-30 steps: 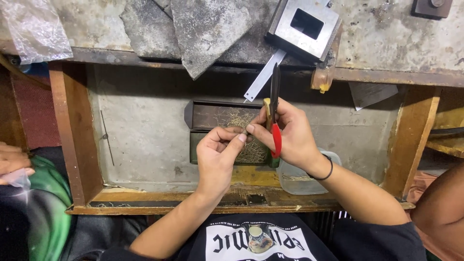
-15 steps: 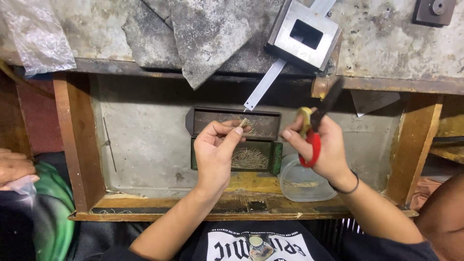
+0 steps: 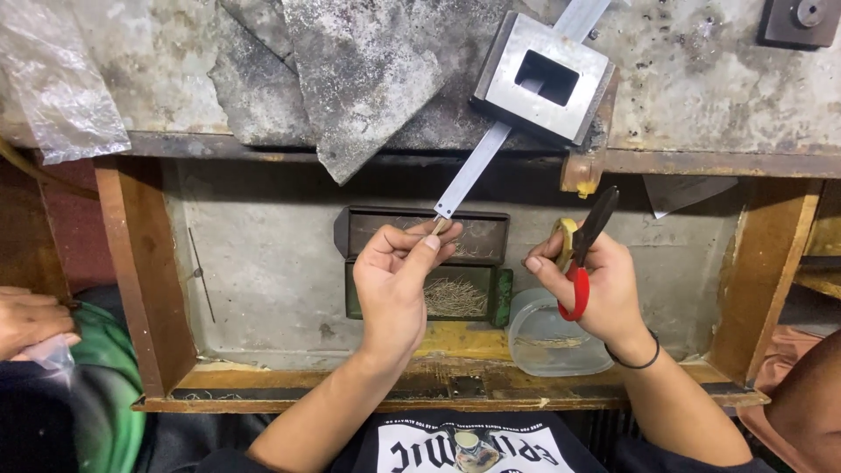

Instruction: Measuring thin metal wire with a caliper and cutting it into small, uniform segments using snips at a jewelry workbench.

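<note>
Right hand (image 3: 596, 293) has swung out to 3 o'clock, gripping red-handled pliers (image 3: 585, 254), clear of the left. Left hand (image 3: 399, 280) still pinches a thin wire (image 3: 438, 226) above the tray (image 3: 455, 296); joint work paused.

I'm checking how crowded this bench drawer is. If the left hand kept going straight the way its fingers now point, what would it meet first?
Most likely the flat metal strip: the left hand points up and slightly right, its fingertips pinching something small just below the strip's lower end. Depth is unclear, so it might pass underneath.

Red-handled pliers (image 3: 585, 254) (upright), thin pin (image 3: 438, 226) pinched
</note>
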